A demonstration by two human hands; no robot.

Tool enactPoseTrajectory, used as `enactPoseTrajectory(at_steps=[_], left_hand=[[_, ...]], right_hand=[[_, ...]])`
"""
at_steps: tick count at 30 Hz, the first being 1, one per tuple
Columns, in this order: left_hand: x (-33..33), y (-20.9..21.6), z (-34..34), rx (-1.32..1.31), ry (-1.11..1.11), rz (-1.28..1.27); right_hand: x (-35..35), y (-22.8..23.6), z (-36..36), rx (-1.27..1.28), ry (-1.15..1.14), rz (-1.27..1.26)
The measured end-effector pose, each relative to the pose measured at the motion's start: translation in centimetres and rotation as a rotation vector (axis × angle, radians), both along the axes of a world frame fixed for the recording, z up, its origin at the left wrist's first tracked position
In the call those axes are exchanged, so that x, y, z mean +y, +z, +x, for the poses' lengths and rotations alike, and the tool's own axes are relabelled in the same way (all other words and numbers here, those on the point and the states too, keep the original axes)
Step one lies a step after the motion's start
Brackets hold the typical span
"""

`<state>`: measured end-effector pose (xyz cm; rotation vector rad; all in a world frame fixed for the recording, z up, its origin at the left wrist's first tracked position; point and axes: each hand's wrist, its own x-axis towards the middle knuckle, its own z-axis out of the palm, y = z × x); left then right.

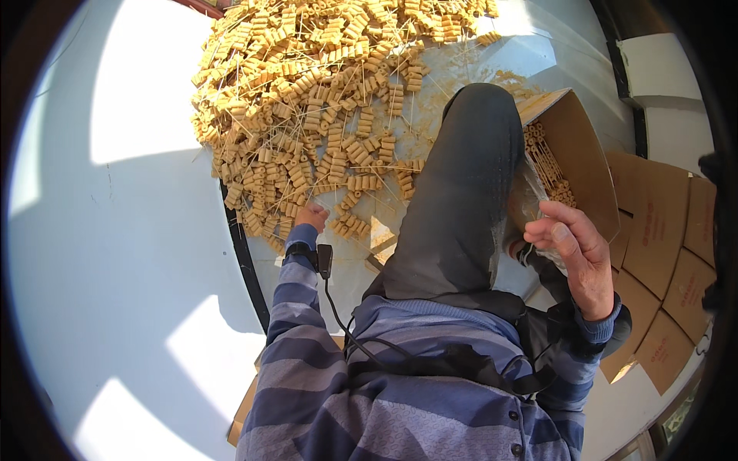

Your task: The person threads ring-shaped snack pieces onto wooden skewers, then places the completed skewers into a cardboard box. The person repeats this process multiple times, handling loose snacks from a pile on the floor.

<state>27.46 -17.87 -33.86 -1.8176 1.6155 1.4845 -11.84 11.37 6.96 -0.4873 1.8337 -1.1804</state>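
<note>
In the head view, you seem to be at the picking step; your left hand (313, 216) is bent at the near edge of the heaped skewers (336, 165), which spread away just beyond it; whether it has hold of one I cannot tell; the next move likely calls for a sure pinch; your right hand (573, 253), loosely curled, is by the carton (584, 154) and its plastic (525, 192); I cannot tell if it grips that.
</note>
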Motion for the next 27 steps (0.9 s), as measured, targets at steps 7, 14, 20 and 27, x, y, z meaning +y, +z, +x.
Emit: enactPoseTrajectory(at_steps=[7,14,20,27], left_hand=[[7.2,-3.8,2.0,-0.2,0.361,0.341],[14.8,-7.0,3.2,-0.197,0.289,0.652],[15.1,-8.2,0.5,-0.173,0.501,0.605],[13.7,-10.6,1.3,-0.18,0.617,0.607]], right_hand=[[-3.0,-2.4,2.1,-0.099,0.118,0.134],[-4.7,-3.9,3.6,-0.119,0.202,0.223],[-5.5,-3.9,4.3,-0.068,0.27,0.27],[-5.2,-4.6,4.8,-0.077,0.243,0.295]])
